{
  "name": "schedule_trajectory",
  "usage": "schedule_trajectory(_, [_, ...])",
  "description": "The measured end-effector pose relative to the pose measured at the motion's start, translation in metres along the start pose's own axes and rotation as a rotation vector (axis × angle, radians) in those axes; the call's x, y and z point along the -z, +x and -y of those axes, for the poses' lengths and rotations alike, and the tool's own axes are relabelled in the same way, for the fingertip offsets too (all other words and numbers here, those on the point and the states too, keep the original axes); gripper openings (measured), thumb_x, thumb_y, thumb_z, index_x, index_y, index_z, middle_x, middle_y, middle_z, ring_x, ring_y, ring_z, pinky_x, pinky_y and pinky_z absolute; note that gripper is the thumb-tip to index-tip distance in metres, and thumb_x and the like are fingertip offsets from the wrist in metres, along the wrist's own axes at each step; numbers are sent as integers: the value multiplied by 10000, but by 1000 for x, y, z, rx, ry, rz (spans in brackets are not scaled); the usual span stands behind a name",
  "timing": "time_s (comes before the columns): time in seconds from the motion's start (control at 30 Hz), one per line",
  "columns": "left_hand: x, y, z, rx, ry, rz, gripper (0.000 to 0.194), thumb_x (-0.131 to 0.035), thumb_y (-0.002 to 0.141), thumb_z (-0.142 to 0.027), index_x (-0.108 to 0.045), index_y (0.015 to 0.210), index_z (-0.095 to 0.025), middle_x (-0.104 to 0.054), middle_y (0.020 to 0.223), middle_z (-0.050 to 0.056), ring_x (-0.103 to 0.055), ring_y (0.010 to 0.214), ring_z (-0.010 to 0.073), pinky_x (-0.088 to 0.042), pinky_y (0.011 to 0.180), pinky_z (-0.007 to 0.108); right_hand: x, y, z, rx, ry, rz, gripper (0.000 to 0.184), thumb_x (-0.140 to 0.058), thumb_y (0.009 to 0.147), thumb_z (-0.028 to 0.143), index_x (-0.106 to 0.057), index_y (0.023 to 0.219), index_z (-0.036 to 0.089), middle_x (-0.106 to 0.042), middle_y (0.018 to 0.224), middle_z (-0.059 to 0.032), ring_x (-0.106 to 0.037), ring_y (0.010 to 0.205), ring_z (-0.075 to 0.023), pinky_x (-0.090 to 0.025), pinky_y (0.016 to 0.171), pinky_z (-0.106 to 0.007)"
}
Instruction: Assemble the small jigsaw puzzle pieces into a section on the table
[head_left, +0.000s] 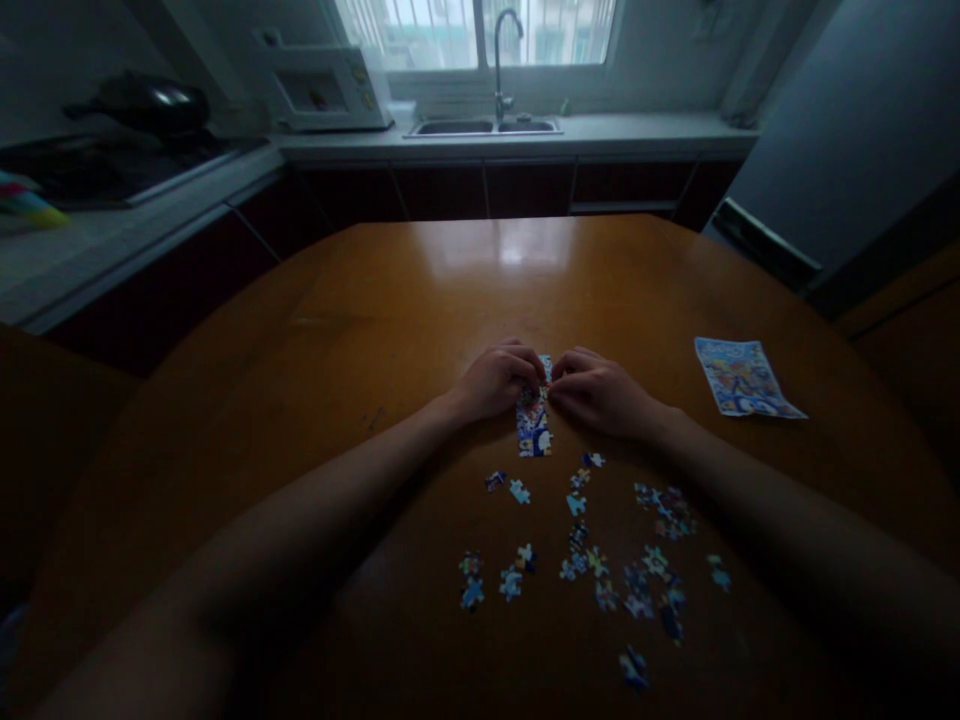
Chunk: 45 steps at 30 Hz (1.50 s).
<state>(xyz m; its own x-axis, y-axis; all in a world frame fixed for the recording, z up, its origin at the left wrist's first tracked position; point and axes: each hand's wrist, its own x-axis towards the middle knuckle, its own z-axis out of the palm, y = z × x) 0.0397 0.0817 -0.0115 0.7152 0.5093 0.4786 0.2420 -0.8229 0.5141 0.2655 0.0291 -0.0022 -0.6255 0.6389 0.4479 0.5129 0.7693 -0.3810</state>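
Note:
A narrow strip of joined jigsaw puzzle [534, 430] lies on the wooden table in front of me, blue and white with a colourful picture. My left hand [501, 380] is on its left side, fingers curled over the strip and gripping its edge. From the right, my right hand [600, 392] meets the strip with thumb and fingers pinched together at its edge, on what looks like a small jigsaw piece, mostly hidden by the fingertips. Nearer to me lie loose jigsaw pieces [520, 491], with a denser cluster of pieces [637, 590] below my right forearm.
A creased picture sheet [742, 378] lies on the wooden table [360, 300] at the right. Beyond the table are a counter with a sink [457, 128], a white microwave [330, 90], and a dark pan [154, 102] on the stove. A fridge [847, 130] stands at the right.

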Motion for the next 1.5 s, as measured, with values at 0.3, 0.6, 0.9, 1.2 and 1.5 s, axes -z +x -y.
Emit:
schedule_trajectory(0.3, [1, -1, -2, 22, 83, -35, 336, -588, 777, 18, -800, 790, -243, -634, 824, 28, -578, 832, 157, -467, 759, 288, -7, -2, -14, -183, 99, -209, 213, -590, 818, 67, -748, 766, 200, -637, 870, -64, -597, 838, -200, -475, 740, -342])
schedule_trajectory(0.6, [2, -1, -4, 23, 89, 62, 179, -681, 859, -135, -811, 844, -257, -639, 828, 38, -559, 814, 157, -449, 719, 279, -8, -2, -12, -62, 104, -92, 229, -605, 813, 50, -768, 787, 207, -636, 912, -67, -590, 872, -198, -473, 773, -342])
schedule_trajectory(0.9, [1, -1, -3, 17, 46, 7, 249, -640, 843, -75, -814, 859, -253, -632, 839, 35, -573, 829, 155, -457, 746, 278, -10, -2, -11, -51, 114, -144, 183, -642, 825, 80, -762, 788, 214, -648, 889, -55, -600, 841, -188, -474, 751, -328])
schedule_trajectory(1.2, [2, -1, -5, 12, 52, -12, 276, -605, 814, -43, -801, 793, -235, -631, 813, 32, -580, 793, 146, -463, 719, 272, -9, -1, -9, -49, 121, -108, 244, -591, 789, 26, -745, 761, 213, -656, 890, -51, -603, 847, -190, -474, 771, -332])
schedule_trajectory(1.5, [3, -1, -4, -9, 35, 13, 231, -629, 822, -73, -794, 776, -230, -645, 798, 33, -582, 791, 150, -458, 716, 278, -9, -1, -10, -127, 116, -204, 225, -595, 795, 39, -750, 750, 196, -639, 842, -57, -603, 806, -186, -472, 710, -316])
